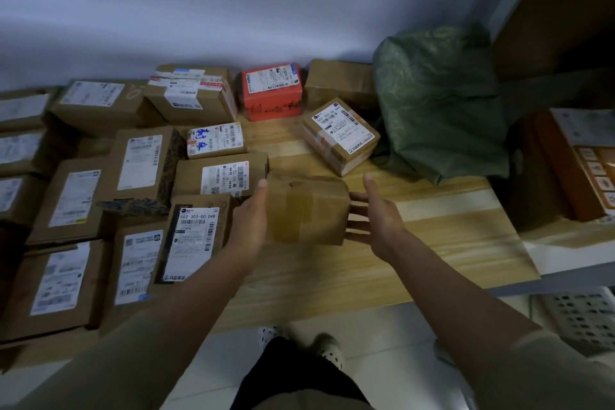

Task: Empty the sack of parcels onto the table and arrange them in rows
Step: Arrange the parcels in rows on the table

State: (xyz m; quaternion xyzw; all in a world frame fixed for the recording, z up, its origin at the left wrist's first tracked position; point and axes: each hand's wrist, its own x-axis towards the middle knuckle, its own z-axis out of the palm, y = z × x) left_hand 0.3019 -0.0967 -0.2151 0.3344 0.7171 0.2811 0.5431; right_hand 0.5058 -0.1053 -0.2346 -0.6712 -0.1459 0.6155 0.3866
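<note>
A plain brown taped box (306,208) sits between the person's two hands above the wooden bench (416,243). The left hand (249,220) lies flat against the box's left side, fingers straight and thumb up along its upper edge. The right hand (376,220) is at the box's right side with fingers spread and extended toward it; the fingertips reach the box's edge, but the blur makes it hard to tell whether they press on it.

To the left of the left hand, labelled cardboard parcels (133,183) lie packed close together in rows, the nearest one (194,238) just beside the left wrist. Beyond the hands stand a red parcel (271,91) and, a little to the right, a tilted brown parcel with a white label (339,135). Further right of that, beyond the right hand, the green sack (439,100) lies slumped on the bench against the wall, with an orange box (572,163) on a shelf well off to the right.
</note>
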